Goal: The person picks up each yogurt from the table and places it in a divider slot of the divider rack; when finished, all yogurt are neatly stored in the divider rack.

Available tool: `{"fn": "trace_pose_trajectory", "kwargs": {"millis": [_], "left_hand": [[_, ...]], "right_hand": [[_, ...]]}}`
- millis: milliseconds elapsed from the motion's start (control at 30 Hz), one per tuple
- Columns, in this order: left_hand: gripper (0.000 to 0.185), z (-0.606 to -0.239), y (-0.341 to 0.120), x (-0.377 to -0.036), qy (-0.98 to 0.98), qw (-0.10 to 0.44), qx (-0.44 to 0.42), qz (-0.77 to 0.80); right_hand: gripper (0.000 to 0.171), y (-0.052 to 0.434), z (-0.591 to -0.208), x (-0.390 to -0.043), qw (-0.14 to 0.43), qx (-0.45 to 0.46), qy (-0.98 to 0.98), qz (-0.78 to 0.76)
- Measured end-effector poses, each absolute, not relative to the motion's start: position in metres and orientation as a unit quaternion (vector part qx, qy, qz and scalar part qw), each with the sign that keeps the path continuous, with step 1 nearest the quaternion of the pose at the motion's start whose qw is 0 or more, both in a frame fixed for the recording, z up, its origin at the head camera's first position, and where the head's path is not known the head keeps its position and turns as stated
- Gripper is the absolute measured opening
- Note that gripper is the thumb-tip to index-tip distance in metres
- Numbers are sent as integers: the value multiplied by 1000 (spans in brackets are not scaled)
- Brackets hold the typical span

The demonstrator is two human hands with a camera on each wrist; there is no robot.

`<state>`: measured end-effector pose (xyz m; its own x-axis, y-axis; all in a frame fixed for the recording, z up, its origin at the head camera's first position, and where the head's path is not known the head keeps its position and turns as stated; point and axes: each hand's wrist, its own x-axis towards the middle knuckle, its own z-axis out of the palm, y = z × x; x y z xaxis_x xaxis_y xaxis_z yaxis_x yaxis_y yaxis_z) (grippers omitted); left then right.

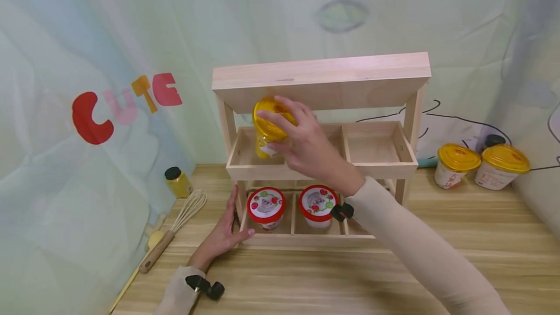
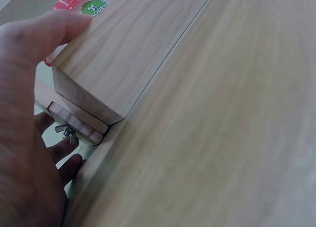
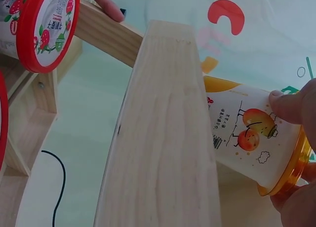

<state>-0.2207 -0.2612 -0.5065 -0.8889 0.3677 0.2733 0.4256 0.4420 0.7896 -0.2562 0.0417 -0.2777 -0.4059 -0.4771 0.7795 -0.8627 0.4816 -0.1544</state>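
Note:
My right hand (image 1: 304, 140) grips a paper cup (image 3: 247, 133) by its yellow lid (image 1: 272, 119), fingers over the top and thumb at the side. The cup is tilted above the left compartment of the upper tray on a two-tier wooden shelf (image 1: 321, 172). Fruit drawings show on its white side in the right wrist view. My left hand (image 1: 223, 230) holds the lower left corner of the shelf, thumb over the tray's edge and fingers round by the post. Two red-lidded cups, one on the left (image 1: 266, 205) and one beside it (image 1: 318, 205), stand in separate lower compartments.
On the table at the right stand two more yellow-lidded cups, a nearer-left one (image 1: 457, 164) and a right one (image 1: 500, 166), with a black-capped thing behind. A whisk (image 1: 175, 232) and a small black-capped yellow jar (image 1: 178, 182) are at the left by the fabric backdrop.

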Motion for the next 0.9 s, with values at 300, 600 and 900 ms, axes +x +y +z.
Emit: {"fn": "trace_pose_trajectory", "kwargs": {"millis": [300, 600, 900], "left_hand": [[130, -507, -260, -221, -847, 24, -228, -479], [130, -507, -261, -221, -842, 26, -236, -484], [130, -506, -262, -221, -845, 28, -239, -478]], "right_hand": [[56, 29, -281, -268, 317, 428, -807, 256], [57, 20, -287, -279, 278, 427, -831, 221], [57, 11, -288, -281, 271, 431, -839, 190]]}}
